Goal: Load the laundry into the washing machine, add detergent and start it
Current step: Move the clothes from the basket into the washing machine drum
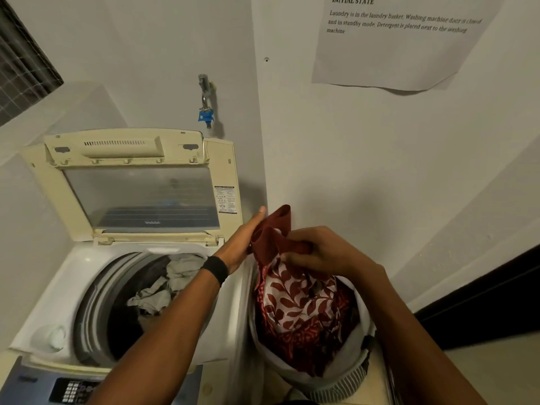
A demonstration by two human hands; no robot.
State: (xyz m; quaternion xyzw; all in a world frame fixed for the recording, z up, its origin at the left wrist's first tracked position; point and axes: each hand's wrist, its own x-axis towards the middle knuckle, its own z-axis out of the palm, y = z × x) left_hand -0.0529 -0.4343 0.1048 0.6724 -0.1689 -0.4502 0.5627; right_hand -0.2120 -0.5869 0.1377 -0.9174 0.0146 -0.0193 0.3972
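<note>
A top-loading washing machine stands at the left with its lid raised. Grey and pale clothes lie in its drum. To its right sits a white laundry basket filled with a dark red cloth with a white leaf pattern. My right hand grips the top of this cloth and lifts it above the basket. My left hand lies with straight fingers against the cloth's left side. No detergent is in view.
The machine's control panel is at the bottom left. A tap with a blue fitting sticks out of the wall behind the lid. A printed sheet hangs on the right wall. A dark doorway is at the right.
</note>
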